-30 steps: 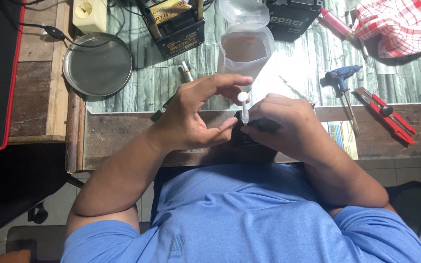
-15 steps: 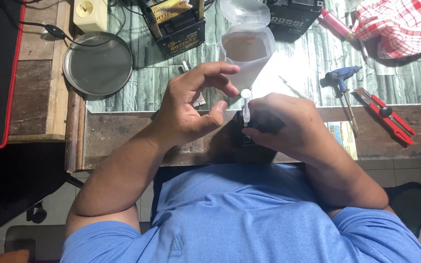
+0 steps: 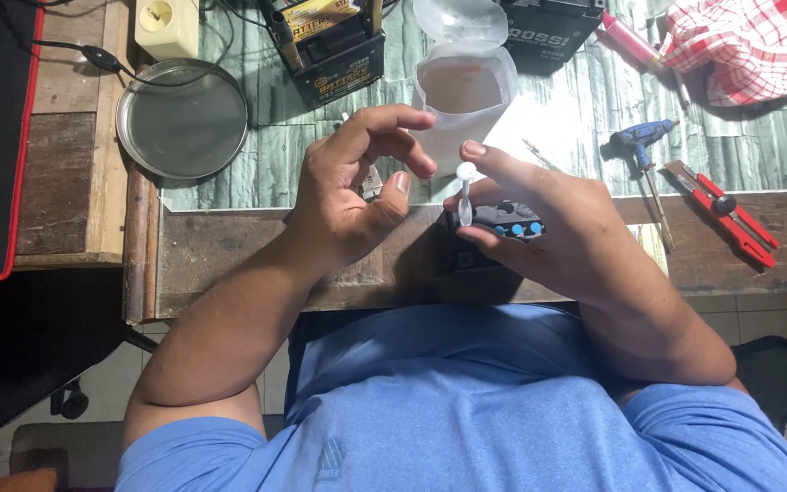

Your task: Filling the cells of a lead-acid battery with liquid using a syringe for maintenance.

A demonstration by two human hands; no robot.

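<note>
Right hand holding a small white dropper over a black battery at the bench edge.

The right hand (image 3: pixel 557 228) pinches the white dropper (image 3: pixel 465 193) between thumb and forefinger, upright, directly above the black battery (image 3: pixel 501 223) with blue caps. The left hand (image 3: pixel 352 196) hovers just left of the battery, fingers curled, gripping nothing. A translucent plastic container (image 3: pixel 463 87) stands just beyond the battery; a round metal dish (image 3: pixel 184 118) lies well to its left.

yellow-labelled black box (image 3: pixel 328 41), white-lettered black box (image 3: pixel 548 27)
</note>
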